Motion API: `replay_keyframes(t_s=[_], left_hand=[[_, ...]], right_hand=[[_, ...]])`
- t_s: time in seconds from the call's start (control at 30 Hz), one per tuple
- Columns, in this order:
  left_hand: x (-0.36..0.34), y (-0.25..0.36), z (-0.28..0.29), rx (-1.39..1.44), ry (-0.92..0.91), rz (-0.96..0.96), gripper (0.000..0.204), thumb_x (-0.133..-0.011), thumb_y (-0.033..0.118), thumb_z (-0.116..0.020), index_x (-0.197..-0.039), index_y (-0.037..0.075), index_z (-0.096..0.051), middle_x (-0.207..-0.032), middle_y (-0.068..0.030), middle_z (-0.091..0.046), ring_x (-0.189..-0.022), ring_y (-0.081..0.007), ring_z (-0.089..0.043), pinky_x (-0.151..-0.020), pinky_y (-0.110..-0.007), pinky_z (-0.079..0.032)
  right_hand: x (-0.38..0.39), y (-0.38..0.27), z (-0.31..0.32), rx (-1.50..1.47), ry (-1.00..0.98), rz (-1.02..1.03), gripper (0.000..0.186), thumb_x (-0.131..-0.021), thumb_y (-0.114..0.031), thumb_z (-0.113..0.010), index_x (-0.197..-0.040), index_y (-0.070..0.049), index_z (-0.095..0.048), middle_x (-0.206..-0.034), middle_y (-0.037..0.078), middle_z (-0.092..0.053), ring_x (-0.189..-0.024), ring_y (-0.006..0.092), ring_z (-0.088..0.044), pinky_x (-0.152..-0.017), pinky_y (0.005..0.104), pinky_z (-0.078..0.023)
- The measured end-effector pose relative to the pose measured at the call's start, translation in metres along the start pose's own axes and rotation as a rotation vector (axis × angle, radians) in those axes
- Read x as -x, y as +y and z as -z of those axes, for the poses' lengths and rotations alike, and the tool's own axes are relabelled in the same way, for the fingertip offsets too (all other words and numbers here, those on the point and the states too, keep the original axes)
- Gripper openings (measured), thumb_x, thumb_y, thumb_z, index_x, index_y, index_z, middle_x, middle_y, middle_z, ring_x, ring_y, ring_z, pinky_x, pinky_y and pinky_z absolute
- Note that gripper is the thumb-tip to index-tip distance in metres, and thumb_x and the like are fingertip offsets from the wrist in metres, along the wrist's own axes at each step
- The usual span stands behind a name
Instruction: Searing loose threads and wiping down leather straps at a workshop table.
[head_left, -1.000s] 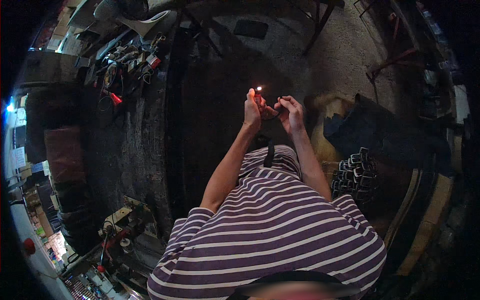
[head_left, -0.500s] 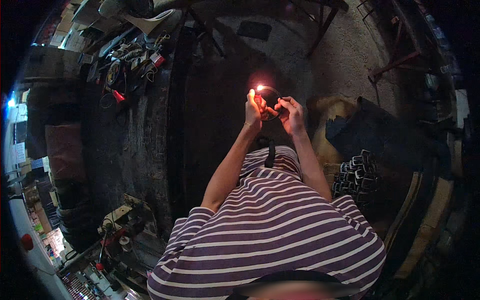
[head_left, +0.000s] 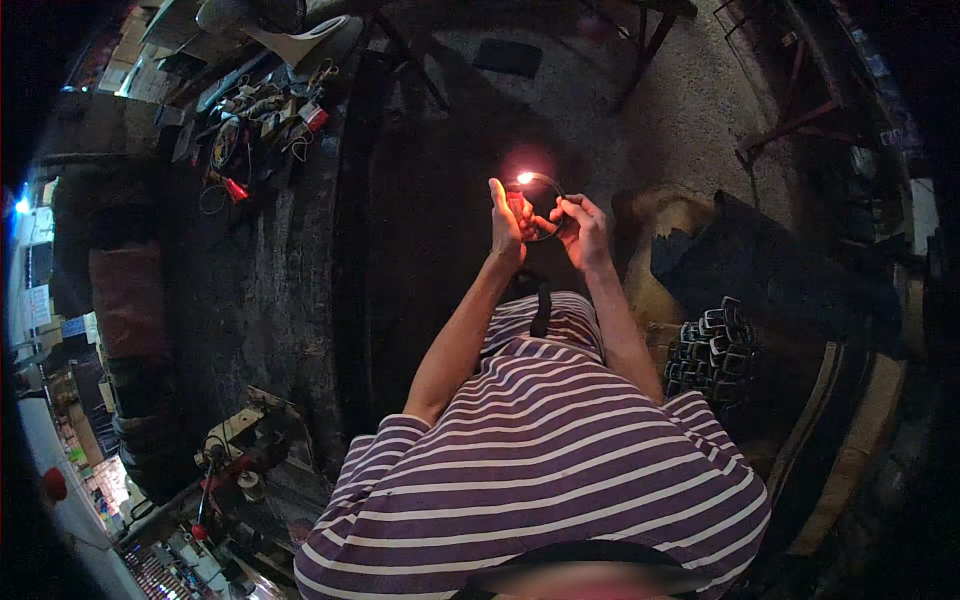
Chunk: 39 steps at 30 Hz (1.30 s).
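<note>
In front of my torso, my left hand (head_left: 506, 228) is closed around a small red lighter (head_left: 516, 203), its thumb raised beside the top. A bright flame (head_left: 525, 178) burns there, against a thin dark strip (head_left: 551, 185) bent into a loop. The fingers of my right hand (head_left: 586, 232) pinch this strip on its right side. Its lower part curves back toward my left fingers, which partly hide it. Glare covers the spot where flame and strip meet.
A long dark workbench (head_left: 285, 270) runs along my left, with tangled cords and small tools (head_left: 250, 125) at its far end. A lever machine (head_left: 235, 435) stands lower left. At my right are piled dark loops (head_left: 712, 345) and a dark sheet (head_left: 770, 255). Metal legs (head_left: 800, 125) stand farther off.
The flame has shifted slightly right along the strip. My left thumb now points straighter up, and the red lighter shows more. My right hand has barely moved.
</note>
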<state>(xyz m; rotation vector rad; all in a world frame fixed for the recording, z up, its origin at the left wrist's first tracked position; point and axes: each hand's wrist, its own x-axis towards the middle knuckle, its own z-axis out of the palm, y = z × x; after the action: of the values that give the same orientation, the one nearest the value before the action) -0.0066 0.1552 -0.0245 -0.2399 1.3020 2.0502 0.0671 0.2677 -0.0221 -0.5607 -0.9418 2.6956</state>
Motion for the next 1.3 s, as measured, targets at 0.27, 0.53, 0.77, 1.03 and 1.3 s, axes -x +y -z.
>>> replay_keyframes(t_s=[0.27,0.53,0.77,1.03,1.3], left_hand=[[0.021,-0.014,0.081,0.088,0.148,-0.054,0.062,-0.081,0.072,-0.027,-0.058,0.015,-0.038,-0.047,0.0051,-0.030,-0.035,-0.0054,-0.024,-0.034,-0.021,-0.018],[0.124,-0.050,0.271,0.223,0.732,-0.291,0.030,-0.090,0.041,-0.045,-0.081,0.013,-0.038,-0.058,0.0005,-0.035,-0.042,-0.0083,-0.032,-0.036,-0.023,-0.028],[0.244,-0.078,0.344,0.288,1.234,-0.506,0.020,-0.088,0.023,-0.052,-0.089,0.005,-0.044,-0.066,-0.0054,-0.051,-0.052,-0.0141,-0.053,-0.041,-0.027,-0.042],[0.373,-0.126,0.430,0.750,1.560,-0.745,0.028,-0.088,0.017,-0.053,-0.111,0.004,-0.043,-0.087,-0.0081,-0.054,-0.068,-0.0194,-0.061,-0.053,-0.032,-0.049],[0.440,-0.148,0.479,0.765,1.994,-0.275,0.028,-0.084,0.037,-0.060,-0.085,0.009,-0.062,-0.070,0.0009,-0.054,-0.059,-0.0115,-0.053,-0.044,-0.030,-0.037]], right_hand=[[-0.010,0.006,0.003,0.212,0.027,0.040,0.008,-0.086,-0.006,-0.053,-0.090,0.000,-0.054,-0.078,0.007,-0.057,-0.075,0.0137,-0.057,-0.077,0.0349,-0.053],[-0.029,0.035,0.014,0.177,-0.022,-0.053,0.012,-0.087,-0.009,-0.056,-0.095,0.000,-0.056,-0.085,0.009,-0.059,-0.080,0.0171,-0.058,-0.078,0.0343,-0.049],[-0.052,0.061,0.040,0.266,-0.114,-0.102,0.022,-0.085,-0.004,-0.052,-0.106,0.003,-0.052,-0.093,0.014,-0.058,-0.085,0.0217,-0.057,-0.078,0.0341,-0.048],[-0.073,0.070,0.087,0.140,-0.312,-0.272,0.015,-0.091,-0.012,-0.048,-0.103,-0.007,-0.056,-0.089,0.006,-0.061,-0.082,0.0175,-0.059,-0.077,0.0335,-0.046],[-0.061,0.082,0.056,0.138,-0.332,-0.302,0.016,-0.091,-0.015,-0.049,-0.102,-0.007,-0.058,-0.089,0.006,-0.063,-0.083,0.0183,-0.059,-0.079,0.0366,-0.047]])
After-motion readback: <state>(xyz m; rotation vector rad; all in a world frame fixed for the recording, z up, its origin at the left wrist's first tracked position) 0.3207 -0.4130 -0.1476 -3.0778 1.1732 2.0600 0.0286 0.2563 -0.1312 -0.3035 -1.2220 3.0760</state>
